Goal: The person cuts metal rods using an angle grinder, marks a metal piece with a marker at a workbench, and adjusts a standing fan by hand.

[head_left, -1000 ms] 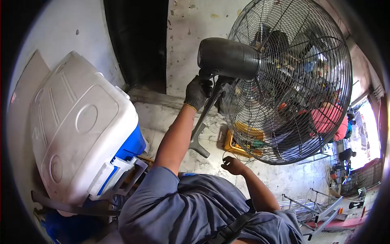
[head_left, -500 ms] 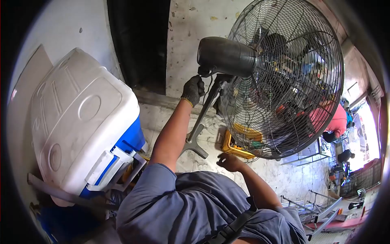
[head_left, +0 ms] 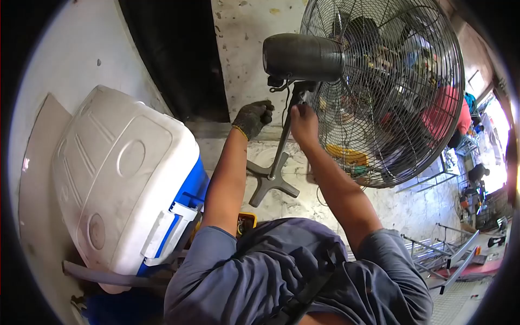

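Observation:
A black pedestal fan (head_left: 303, 57) stands in front of me, its round wire cage at the right and its motor housing at the left. My left hand (head_left: 253, 118), in a dark work glove with a yellow cuff, is left of the fan pole (head_left: 281, 143). Its fingers are curled, with a small gap to the pole and the hanging cord (head_left: 286, 105); nothing shows in them. Bare and closed, my right hand (head_left: 305, 125) is at the top of the pole, just under the motor. Its fingers are partly hidden there.
A cooler box (head_left: 130, 168) with a white lid and blue body stands at the left. The fan's cross-shaped foot (head_left: 273, 179) rests on the floor. Behind the cage are a yellow crate (head_left: 346, 155) and a person in a red shirt (head_left: 441, 114). Metal frames (head_left: 441, 249) lie lower right.
My right hand has risen from near the yellow crate to the top of the fan pole. My left hand has come away from beneath the motor and dropped slightly.

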A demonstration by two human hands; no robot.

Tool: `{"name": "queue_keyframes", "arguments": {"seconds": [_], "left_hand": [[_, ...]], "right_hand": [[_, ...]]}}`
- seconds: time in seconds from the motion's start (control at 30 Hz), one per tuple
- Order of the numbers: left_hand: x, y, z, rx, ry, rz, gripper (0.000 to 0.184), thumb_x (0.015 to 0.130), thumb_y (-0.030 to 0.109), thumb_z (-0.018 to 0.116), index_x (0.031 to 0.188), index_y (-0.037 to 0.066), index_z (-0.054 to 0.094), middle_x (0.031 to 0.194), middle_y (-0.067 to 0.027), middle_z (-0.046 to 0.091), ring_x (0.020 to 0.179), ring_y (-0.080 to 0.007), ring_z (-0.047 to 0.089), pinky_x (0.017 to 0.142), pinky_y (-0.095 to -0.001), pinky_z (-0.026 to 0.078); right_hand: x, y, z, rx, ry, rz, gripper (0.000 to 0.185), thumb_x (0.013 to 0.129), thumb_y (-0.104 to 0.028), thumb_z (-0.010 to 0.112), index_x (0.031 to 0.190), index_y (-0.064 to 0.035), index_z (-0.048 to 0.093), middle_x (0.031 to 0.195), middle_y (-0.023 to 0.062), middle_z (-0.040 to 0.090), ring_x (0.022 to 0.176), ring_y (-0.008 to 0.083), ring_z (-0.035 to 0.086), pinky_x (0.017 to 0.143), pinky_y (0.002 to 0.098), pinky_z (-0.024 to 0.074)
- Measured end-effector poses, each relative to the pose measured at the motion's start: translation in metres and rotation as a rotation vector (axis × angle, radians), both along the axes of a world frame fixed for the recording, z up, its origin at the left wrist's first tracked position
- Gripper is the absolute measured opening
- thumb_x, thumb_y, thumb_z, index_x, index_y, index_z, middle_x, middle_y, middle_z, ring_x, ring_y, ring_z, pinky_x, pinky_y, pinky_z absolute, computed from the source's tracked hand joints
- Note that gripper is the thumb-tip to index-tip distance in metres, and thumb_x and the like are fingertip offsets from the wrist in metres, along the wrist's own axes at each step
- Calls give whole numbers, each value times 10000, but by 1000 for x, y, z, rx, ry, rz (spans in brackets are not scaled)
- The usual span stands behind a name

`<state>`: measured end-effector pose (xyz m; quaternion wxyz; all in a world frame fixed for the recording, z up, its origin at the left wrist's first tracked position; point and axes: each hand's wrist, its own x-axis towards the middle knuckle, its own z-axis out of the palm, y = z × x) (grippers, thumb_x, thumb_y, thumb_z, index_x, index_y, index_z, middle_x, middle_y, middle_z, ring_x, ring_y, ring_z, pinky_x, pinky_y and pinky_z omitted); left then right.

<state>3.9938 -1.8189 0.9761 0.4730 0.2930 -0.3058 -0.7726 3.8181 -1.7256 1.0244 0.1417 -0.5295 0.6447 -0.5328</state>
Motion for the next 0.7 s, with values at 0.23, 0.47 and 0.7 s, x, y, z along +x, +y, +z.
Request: {"name": "queue_keyframes", "arguments": {"seconds": [0.23, 0.47, 0.7], "left_hand": [[19, 42, 38, -371, -171, 189, 345, 1051, 99, 588, 1370, -30, 571, 1179, -171, 729, 747, -178, 675, 665, -299, 554], [15, 15, 6, -124, -204, 393, 340, 950, 120, 746, 1266, 16, 679, 1017, -110, 752, 735, -196, 703, 652, -309, 574], [-15, -8, -2, 19, 195, 379, 219, 925, 73, 758, 1130, 8, 716, 898, -105, 717, 717, -225, 695, 645, -333, 582]], "right_hand": [[13, -18, 12, -167, -62, -34, 222, 963, -148, 675, 1081, 39, 694, 956, 204, 743, 921, 344, 727, 855, 427, 551], [-3, -71, -9, 186, -314, -19, 308, 963, -259, 644, 1117, -5, 725, 1031, 157, 766, 964, 289, 718, 879, 433, 536], [1, -99, 16, 266, -964, 253, 309, 1035, -193, 454, 1234, -74, 658, 1196, 81, 709, 1014, 244, 671, 891, 403, 508]]}}
